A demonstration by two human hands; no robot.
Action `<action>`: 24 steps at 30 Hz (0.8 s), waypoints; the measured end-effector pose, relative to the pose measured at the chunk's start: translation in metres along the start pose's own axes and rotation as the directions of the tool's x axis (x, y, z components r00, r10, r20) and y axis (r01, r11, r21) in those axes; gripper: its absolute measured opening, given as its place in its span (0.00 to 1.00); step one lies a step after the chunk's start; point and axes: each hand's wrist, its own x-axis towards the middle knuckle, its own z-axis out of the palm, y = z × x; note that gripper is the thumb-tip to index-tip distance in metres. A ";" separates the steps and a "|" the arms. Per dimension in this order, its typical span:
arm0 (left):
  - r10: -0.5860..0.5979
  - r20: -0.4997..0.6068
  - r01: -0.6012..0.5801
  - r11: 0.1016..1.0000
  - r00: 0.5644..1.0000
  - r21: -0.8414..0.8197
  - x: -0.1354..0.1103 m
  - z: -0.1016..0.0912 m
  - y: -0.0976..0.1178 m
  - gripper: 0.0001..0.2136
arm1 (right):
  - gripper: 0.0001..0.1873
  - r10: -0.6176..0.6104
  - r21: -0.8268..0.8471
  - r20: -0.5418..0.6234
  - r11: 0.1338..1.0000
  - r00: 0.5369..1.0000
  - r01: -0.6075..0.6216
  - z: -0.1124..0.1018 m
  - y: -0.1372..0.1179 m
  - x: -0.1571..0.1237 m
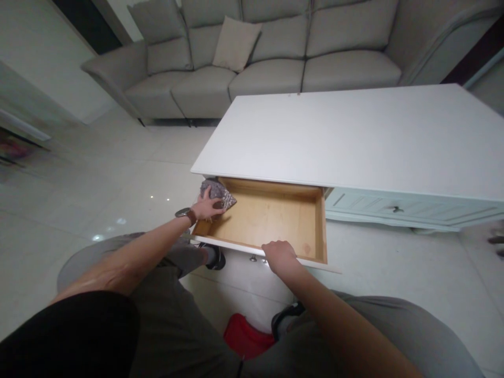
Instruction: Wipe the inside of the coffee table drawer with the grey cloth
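Two hands are working well apart at one pulled-out wooden drawer [271,220]: the left hand [207,207] is clasping one patterned cloth [229,199] over the drawer's left side, near the back corner, and the right hand [280,255] is curling its fingers over the top edge of the white front. One watch [183,212] is circling the left wrist. The left hand is covering part of the cloth, and the right fingertips are disappearing beyond the front edge. One white table [338,136] is reaching over the drawer, its top hiding the drawer's rear end, while its right end is running out of view. One closed drawer front [366,205] is sitting to the right, showing one knob [396,209]. The person's two knees are flanking the open drawer, and two dark shoes are partly showing below it. Between the legs one red object [246,338] is lying partly hidden, too covered to identify. Behind the table one grey sofa [275,79] is stretching across, and one beige pillow [235,43] is leaning on its backrest.
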 end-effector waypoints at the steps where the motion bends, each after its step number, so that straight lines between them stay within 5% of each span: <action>1: -0.061 -0.073 0.057 0.997 0.995 -0.054 0.002 0.007 0.001 0.41 | 0.22 0.003 0.001 -0.004 1.000 1.000 -0.003 0.000 0.000 0.000; 3: -0.180 -0.176 0.156 0.978 0.968 -0.142 0.005 0.015 0.003 0.45 | 0.22 0.007 0.004 -0.010 1.000 1.000 -0.007 0.000 0.000 -0.001; 7: -0.294 -0.177 0.280 0.955 0.939 -0.097 0.014 0.015 0.013 0.51 | 0.21 0.001 0.014 -0.021 1.000 1.000 -0.001 0.000 0.001 -0.002; 12: -0.307 -0.234 0.324 0.945 0.922 0.039 0.032 0.007 0.034 0.42 | 0.20 0.011 0.030 -0.049 1.000 0.999 -0.009 0.003 0.000 -0.001; 24: -0.454 -0.295 0.440 0.890 0.840 -0.116 0.067 0.003 0.040 0.32 | 0.19 0.038 0.023 -0.087 0.999 0.995 -0.037 0.009 0.000 0.001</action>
